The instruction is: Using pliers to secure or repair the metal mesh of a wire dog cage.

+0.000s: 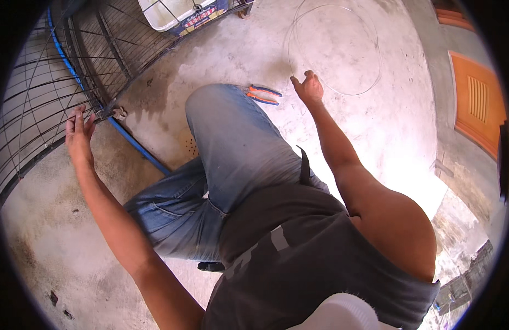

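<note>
On the left, my left hand (79,132) is raised at the edge of a dark metal wire grid (43,118). Its fingers are spread and overlap the bars; whether they touch them is hard to tell. Out to the right, my right hand (308,89) has curled fingers at the lower left of a thin coil of wire (380,58). The wire runs up to its thumb and fingers and appears held there. Between my knee and that hand, pliers (263,94) with orange and blue handles lie on the floor, handles spread.
A blue hose (134,144) runs along the grid and down toward my bent legs (232,132). At the top, a white plastic container (165,16) stands by the grid. An orange louvred panel (477,99) is on the right wall. The concrete floor (375,126) is stained.
</note>
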Demonstrator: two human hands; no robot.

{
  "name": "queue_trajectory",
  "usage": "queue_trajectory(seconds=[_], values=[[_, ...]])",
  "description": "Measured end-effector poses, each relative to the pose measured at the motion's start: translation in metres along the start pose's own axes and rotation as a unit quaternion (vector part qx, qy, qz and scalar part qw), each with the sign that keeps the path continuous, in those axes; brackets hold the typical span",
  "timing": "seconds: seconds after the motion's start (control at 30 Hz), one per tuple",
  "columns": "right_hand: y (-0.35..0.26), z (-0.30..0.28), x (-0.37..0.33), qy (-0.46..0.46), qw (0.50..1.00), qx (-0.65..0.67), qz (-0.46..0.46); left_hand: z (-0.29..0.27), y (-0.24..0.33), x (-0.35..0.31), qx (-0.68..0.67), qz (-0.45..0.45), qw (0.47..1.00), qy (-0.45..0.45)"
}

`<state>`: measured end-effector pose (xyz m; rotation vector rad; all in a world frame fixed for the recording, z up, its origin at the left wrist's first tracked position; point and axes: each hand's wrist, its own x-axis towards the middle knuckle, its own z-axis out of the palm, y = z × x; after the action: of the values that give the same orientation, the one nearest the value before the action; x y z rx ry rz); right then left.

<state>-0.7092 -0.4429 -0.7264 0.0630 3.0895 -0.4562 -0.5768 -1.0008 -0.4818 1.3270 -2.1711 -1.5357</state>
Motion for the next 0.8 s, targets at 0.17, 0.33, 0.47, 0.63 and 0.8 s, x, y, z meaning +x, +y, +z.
queue_trajectory(seconds=[0.17, 0.33, 0.47, 0.63, 0.8], values=[[-0.002, 0.016, 0.028, -0.275, 0.947, 0.161, -0.041, -0.006, -0.021, 0.010, 0.151, -0.008, 0.988, 0.041], [-0.129, -0.047, 0.055, -0.364, 0.668, 0.628, 0.163, 0.039, 0.006, -0.039, 0.162, -0.091, 0.966, -0.179], [-0.207, -0.090, 0.076, -0.361, 0.631, 0.663, 0.179, 0.135, 0.030, -0.079, 0.026, 0.036, 0.957, -0.285], [-0.233, -0.097, 0.103, -0.268, 0.547, 0.769, 0.193, 0.217, 0.061, -0.104, 0.005, 0.140, 0.919, -0.370], [-0.252, -0.112, 0.085, -0.160, 0.591, 0.759, 0.223, 0.239, 0.069, -0.119, -0.108, -0.027, 0.906, -0.409]])
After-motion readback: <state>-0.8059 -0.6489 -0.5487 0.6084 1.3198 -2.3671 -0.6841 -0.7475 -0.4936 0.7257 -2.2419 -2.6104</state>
